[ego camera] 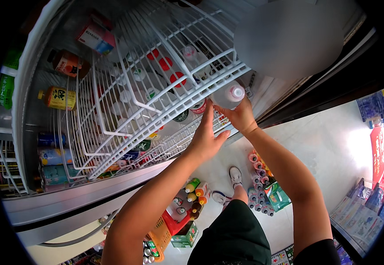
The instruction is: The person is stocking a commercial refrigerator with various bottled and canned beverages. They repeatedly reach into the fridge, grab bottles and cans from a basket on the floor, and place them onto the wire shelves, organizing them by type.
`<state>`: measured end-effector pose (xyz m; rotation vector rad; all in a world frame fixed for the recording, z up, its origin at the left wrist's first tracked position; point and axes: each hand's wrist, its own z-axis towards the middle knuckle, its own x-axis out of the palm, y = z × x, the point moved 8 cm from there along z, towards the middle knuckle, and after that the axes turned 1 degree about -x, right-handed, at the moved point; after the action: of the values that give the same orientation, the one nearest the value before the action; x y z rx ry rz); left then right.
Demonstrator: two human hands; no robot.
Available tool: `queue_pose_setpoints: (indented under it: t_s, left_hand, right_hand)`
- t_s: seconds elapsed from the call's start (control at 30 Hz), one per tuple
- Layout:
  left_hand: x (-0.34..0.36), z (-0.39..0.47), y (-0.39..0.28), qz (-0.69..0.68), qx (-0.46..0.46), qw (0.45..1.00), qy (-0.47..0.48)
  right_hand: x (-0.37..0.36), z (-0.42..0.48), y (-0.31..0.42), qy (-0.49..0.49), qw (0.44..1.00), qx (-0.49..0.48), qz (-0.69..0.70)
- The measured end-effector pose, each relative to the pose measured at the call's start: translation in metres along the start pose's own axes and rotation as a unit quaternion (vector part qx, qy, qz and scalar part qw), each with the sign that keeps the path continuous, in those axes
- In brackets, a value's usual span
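Note:
My right hand [244,116] grips a clear plastic bottle [223,94] with a pale pink-and-white cap, at the front right corner of the refrigerator's wire shelving. My left hand [205,137] is held up just left of it, thumb apart from the fingers, holding nothing that I can see. Its fingertips are close to a bottle with a red label [198,106]; whether they touch it I cannot tell. Beneath the white wire shelf [175,99] stand several bottles, some with red caps [165,63], others with white caps [125,96].
Drinks cans [56,156] and amber bottles [61,98] line the refrigerator's left side. On the floor are a red basket [175,222], an orange basket [160,233], a green carton [186,236] and grouped bottles [259,185]. A display of packs [357,208] stands at right.

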<state>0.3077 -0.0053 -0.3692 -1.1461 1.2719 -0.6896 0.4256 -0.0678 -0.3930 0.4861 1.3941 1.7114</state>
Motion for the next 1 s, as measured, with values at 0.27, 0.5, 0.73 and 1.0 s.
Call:
queue_pose_setpoints:
  t_s: [0.27, 0.5, 0.73, 1.0]
  left_hand:
    - [-0.006, 0.009, 0.019, -0.011, -0.034, 0.999, 0.006]
    - [-0.014, 0.015, 0.010, -0.071, -0.062, 0.995, 0.018]
    - [-0.010, -0.001, -0.004, -0.106, -0.057, 0.992, 0.033]
    - [-0.048, -0.116, -0.056, -0.055, -0.028, 0.998, 0.001]
  right_hand:
    - [0.011, 0.009, -0.008, -0.011, 1.000, -0.012, -0.021]
    - [0.024, 0.032, -0.021, 0.076, 0.985, 0.078, -0.131]
    - [0.022, 0.017, -0.030, 0.005, 0.997, 0.026, -0.078]
    - [0.054, -0.110, 0.097, 0.109, 0.992, 0.037, 0.050]
